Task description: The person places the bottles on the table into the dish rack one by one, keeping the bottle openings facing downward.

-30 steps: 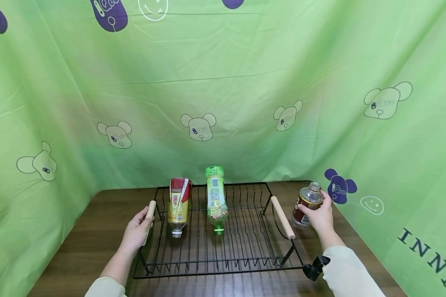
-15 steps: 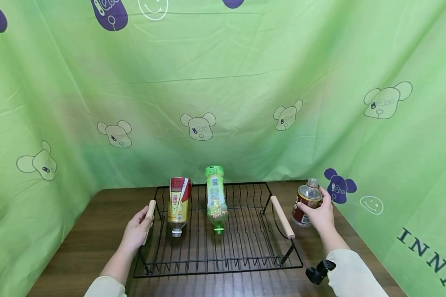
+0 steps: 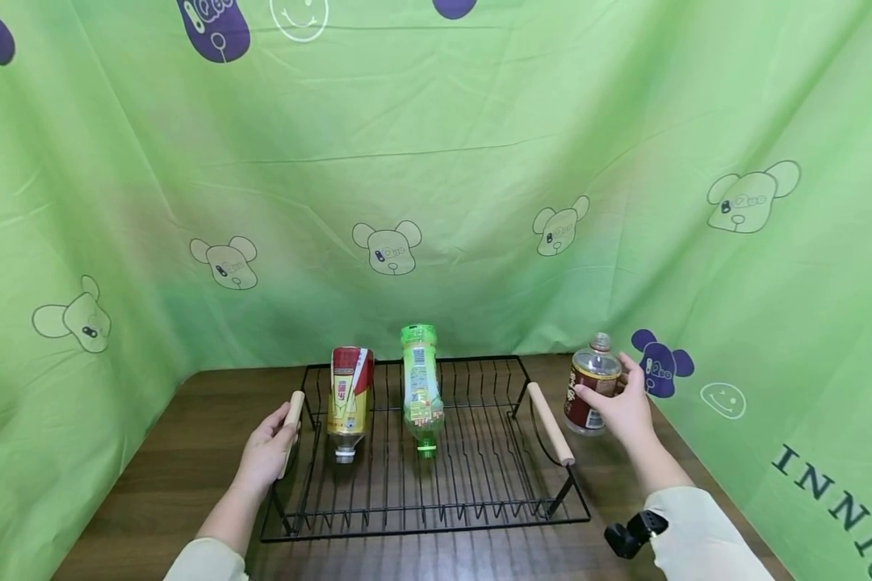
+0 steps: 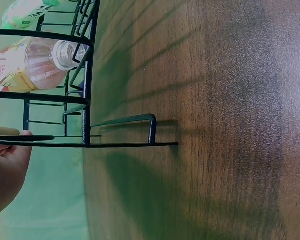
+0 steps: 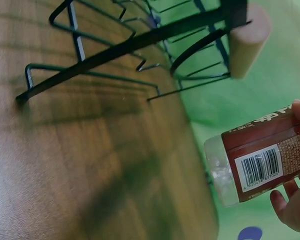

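On the table stands a black wire dish rack with two wooden handles. My left hand grips its left handle; in the left wrist view the thumb lies by that handle. Beyond the right handle, my right hand holds a clear plastic bottle with a dark brown label, its neck up and uncapped. The right wrist view shows the bottle's barcode and its base apart from the table. A red and yellow bottle and a green bottle sit neck down in the rack.
The brown wooden table ends against a green printed cloth at the back and both sides. A black strap device sits at the right sleeve.
My right hand has raised the brown-labelled bottle a little and brought it slightly left, towards the rack. The left hand and the two bottles in the rack stay where they were.
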